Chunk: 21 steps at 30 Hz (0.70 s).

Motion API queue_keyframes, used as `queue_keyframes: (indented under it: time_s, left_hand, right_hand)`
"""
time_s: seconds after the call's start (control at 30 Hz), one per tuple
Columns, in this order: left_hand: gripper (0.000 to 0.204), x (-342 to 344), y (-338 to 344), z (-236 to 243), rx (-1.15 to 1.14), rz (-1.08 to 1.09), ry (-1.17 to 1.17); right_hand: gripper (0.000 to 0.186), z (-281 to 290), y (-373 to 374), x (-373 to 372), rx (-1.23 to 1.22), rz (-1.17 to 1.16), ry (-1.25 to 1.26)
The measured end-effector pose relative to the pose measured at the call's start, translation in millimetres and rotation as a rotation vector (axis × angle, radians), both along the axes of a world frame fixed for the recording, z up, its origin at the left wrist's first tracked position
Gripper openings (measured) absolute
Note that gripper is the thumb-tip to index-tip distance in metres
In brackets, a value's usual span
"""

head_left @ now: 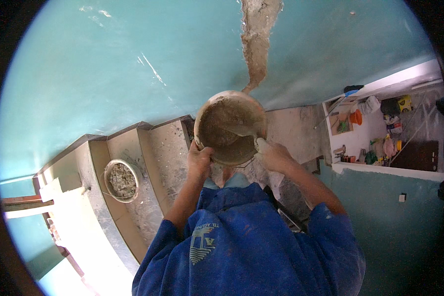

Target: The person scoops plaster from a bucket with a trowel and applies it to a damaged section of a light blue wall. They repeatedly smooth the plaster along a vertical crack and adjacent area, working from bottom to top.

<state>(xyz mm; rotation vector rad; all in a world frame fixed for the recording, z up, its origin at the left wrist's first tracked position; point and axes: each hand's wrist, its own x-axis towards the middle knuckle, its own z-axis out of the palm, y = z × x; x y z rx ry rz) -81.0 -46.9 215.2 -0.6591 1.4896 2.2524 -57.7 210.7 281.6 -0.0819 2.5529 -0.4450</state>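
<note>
In front of my body I hold a round, pale basin [198,124] whose inside is smeared with wet grey-brown mortar [223,114]. My left hand [201,160] is closed on the basin's near-left rim, thumb over the edge. Against the right side of the basin, my right hand [272,155] is wrapped round the handle of a trowel [239,130]. Its mortar-coated blade reaches into the basin over the mix. Beyond the basin, a rough patched strip [255,42] of bare grey-brown filler runs down the turquoise wall [182,59].
Tiled stairs [153,143] lie to my left, with a bucket [135,172] of grey rubble on a step. At the right, an opening shows a lower floor with an orange bucket [356,117] and scattered goods. A switch [402,198] sits on the right wall.
</note>
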Motion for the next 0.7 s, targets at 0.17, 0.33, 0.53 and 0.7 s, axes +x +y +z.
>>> queue_keyframes:
  time_s: [0.17,0.33,0.53,0.7]
  left_hand:
    - [0.051,4.2,-1.3,14.0,-0.208,-0.129,0.067]
    - [0.051,9.5,5.9,15.5,-0.115,-0.052,0.118]
    - [0.054,5.6,2.8,20.1,-0.314,-0.103,0.126]
    - [0.057,-8.9,-2.8,22.7,-0.324,-0.109,0.111]
  right_hand:
    - [0.035,-3.0,-11.7,-16.5,-0.018,-0.006,0.053]
    - [0.037,1.4,-23.6,-24.1,-0.031,-0.066,0.080]
    - [0.043,7.7,-21.7,-15.8,-0.053,-0.058,0.159]
    - [0.049,17.4,-17.2,-4.8,-0.113,-0.080,0.292]
